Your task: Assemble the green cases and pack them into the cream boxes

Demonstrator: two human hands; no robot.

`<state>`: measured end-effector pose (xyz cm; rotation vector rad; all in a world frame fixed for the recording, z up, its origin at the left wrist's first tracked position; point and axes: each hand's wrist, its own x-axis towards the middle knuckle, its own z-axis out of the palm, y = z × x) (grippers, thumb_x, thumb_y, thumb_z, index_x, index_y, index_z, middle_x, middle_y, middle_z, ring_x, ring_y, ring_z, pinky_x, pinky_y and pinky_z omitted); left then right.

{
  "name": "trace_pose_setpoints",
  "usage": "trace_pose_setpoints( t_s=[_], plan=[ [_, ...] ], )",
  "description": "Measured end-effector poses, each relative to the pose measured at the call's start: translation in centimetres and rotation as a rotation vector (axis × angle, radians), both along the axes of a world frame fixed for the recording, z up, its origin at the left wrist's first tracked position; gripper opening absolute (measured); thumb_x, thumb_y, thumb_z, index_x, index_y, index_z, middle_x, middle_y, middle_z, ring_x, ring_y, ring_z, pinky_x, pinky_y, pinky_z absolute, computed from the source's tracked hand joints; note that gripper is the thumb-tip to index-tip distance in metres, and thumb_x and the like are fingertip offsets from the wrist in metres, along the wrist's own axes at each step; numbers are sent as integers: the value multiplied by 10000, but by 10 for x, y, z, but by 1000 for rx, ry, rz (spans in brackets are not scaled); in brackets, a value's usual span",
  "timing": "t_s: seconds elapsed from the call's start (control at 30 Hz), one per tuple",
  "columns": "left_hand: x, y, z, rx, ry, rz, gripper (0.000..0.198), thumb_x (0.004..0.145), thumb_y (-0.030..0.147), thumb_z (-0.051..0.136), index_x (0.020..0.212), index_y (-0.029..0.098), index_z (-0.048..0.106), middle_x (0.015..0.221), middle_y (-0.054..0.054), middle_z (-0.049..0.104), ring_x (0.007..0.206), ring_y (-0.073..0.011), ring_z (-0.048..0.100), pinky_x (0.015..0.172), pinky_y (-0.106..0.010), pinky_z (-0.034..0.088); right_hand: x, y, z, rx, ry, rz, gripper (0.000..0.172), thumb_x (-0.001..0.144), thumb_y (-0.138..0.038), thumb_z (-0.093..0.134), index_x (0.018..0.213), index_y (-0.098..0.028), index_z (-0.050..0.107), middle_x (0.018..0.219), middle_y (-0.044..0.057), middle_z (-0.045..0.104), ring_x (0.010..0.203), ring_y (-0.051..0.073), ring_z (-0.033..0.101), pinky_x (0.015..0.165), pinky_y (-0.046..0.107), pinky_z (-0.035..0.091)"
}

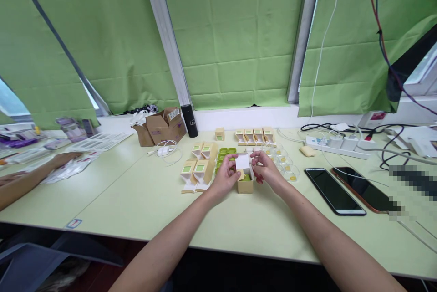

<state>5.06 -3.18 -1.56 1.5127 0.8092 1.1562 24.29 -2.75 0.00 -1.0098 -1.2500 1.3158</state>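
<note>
A small tan carton (245,187) stands upright before me on the table, its white-lined lid flap (242,161) raised. Inside it a green item (247,177) shows in part. My left hand (223,177) is closed on the carton's left side, thumb by a side flap. On the right, my right hand (266,169) has its fingers curled and apart beside the lid; whether the fingertips touch it I cannot tell. Green containers (223,151) sit behind my left hand, partly hidden. Clear cups with yellow centres (283,160) lie behind my right hand.
Opened cartons (201,169) lie left, with more cartons (254,136) at the back. A black bottle (189,121) and cardboard box (165,127) stand behind. Two phones (334,191) and a power strip (341,145) are right. Another person's hand (66,159) rests on papers far left.
</note>
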Motion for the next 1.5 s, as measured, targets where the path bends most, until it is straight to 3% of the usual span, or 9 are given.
trace_pose_setpoints(
  t_s=[1.03, 1.33, 1.5],
  plan=[
    [2, -2, -1, 6, 13, -12, 567, 883, 267, 749, 1352, 249, 430, 1288, -113, 706, 1068, -217, 690, 926, -337, 482, -8, 4, -21, 29, -186, 27, 493, 709, -379, 686, 1143, -293, 469, 928, -58, 484, 585, 100, 506, 354, 174, 331],
    [0, -1, -6, 34, -14, 37, 680, 877, 334, 795, 1374, 273, 336, 1131, -50, 726, 916, -175, 641, 873, -319, 456, -8, 4, -23, 20, -150, 7, 478, 704, -340, 701, 1135, -298, 500, 918, -54, 501, 589, 101, 500, 375, 159, 323],
    [0, -2, -4, 46, 25, 41, 551, 891, 286, 768, 1321, 249, 426, 1066, -40, 701, 949, -178, 630, 867, -303, 453, -8, 5, -24, 29, -151, 6, 483, 692, -364, 703, 1132, -293, 518, 917, -53, 494, 564, 101, 488, 360, 177, 330]
  ],
)
